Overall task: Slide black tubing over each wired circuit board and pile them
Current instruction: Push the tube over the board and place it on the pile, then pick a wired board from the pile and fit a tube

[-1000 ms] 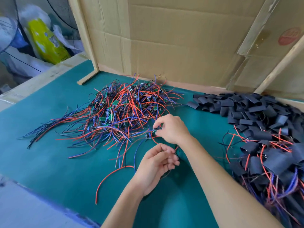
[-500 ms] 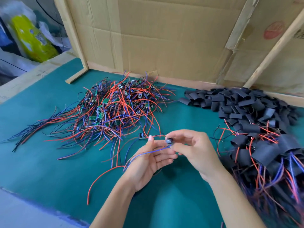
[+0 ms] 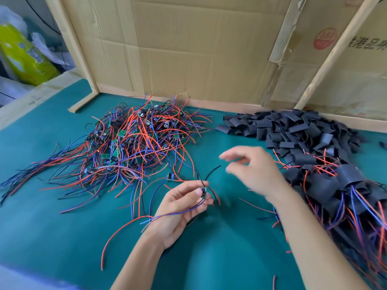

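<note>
Head view: left hand (image 3: 180,208) pinches small wired green circuit board (image 3: 202,192); right hand (image 3: 253,168), blurred, fingers loosely spread, holds nothing.

My green table mat (image 3: 52,227) carries a tangled heap of wired circuit boards (image 3: 134,143) at the upper left of centre, loose black tubing pieces (image 3: 293,128) at the upper right, sleeved boards (image 3: 339,191) piled at the right edge, and one stray board (image 3: 169,176) near the middle

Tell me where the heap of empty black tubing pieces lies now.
In the head view the tubing heap lies at the far right of the green mat, against the cardboard wall, right of the wire pile.
</note>
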A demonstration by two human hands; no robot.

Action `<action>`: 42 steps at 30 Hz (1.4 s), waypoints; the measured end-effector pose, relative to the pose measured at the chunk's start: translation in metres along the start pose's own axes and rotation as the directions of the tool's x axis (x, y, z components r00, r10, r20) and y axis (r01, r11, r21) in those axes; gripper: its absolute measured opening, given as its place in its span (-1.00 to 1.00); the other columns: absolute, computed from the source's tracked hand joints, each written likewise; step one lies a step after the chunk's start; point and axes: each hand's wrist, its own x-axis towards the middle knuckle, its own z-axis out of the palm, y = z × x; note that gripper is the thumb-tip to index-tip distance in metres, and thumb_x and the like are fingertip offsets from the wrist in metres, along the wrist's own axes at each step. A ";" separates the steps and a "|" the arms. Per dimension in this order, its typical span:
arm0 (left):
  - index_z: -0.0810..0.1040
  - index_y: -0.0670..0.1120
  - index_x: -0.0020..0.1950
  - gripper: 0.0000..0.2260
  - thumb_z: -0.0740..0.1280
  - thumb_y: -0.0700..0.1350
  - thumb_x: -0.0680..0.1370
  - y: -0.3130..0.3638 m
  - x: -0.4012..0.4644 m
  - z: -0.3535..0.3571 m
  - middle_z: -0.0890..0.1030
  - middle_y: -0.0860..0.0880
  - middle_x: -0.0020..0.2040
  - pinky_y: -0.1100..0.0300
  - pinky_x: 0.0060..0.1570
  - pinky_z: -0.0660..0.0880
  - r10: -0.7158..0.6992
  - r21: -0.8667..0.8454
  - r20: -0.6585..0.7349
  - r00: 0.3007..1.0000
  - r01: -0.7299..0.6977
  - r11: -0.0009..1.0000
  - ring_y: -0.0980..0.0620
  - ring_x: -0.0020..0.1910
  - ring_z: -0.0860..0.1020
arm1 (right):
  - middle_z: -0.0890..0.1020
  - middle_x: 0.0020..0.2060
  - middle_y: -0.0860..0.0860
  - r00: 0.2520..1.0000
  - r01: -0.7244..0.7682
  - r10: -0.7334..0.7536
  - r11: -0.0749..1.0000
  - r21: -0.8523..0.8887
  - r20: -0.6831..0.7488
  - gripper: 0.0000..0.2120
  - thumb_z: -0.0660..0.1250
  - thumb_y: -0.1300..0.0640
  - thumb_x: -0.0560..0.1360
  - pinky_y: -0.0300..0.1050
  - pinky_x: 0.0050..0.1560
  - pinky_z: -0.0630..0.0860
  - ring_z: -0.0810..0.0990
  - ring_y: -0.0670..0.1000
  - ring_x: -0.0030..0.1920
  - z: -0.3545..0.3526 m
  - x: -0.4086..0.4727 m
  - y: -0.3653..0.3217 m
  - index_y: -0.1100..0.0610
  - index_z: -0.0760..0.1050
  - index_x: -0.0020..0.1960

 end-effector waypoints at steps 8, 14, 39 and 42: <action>0.61 -0.15 -0.18 -0.88 0.44 -0.20 0.56 0.000 -0.002 0.005 0.63 -0.21 -0.14 0.15 -0.01 0.60 0.056 0.071 0.043 0.997 -0.059 0.996 -0.16 -0.08 0.58 | 0.69 0.15 0.18 0.874 -0.485 0.426 0.785 -0.385 -0.233 -0.72 0.50 0.19 0.42 0.08 0.26 0.57 0.61 0.25 0.19 -0.081 0.095 0.071 0.14 0.69 0.14; 0.66 -0.26 0.03 -0.84 0.39 -0.21 0.52 -0.005 0.000 0.005 0.64 -0.23 -0.11 0.16 -0.06 0.60 0.078 0.097 0.035 0.996 -0.081 0.992 -0.12 -0.12 0.65 | 0.60 0.27 0.23 0.836 -0.544 0.480 0.662 -0.516 -0.265 -0.69 0.49 0.20 0.43 0.12 0.33 0.54 0.53 0.30 0.29 -0.090 0.101 0.096 0.14 0.65 0.17; 0.72 -0.10 0.05 -0.84 0.36 -0.22 0.55 -0.006 0.000 -0.004 0.63 -0.12 -0.10 0.19 0.02 0.60 0.094 0.024 0.021 0.995 -0.095 0.995 -0.01 -0.10 0.65 | 0.75 -0.10 0.09 0.840 -0.068 0.472 0.582 0.810 -0.268 -0.92 0.47 0.19 0.56 -0.28 -0.33 0.49 0.68 -0.05 -0.26 0.005 -0.026 0.026 0.08 0.67 -0.11; 0.71 -0.10 0.04 -0.86 0.38 -0.21 0.54 -0.005 0.000 -0.003 0.63 -0.11 -0.11 0.20 0.01 0.60 0.102 0.023 0.002 0.995 -0.102 0.994 0.00 -0.11 0.65 | 0.76 -0.14 0.05 0.876 -0.090 0.451 0.500 0.861 -0.170 -0.90 0.46 0.18 0.56 -0.30 -0.33 0.51 0.66 -0.08 -0.28 0.017 -0.029 0.020 0.06 0.67 -0.13</action>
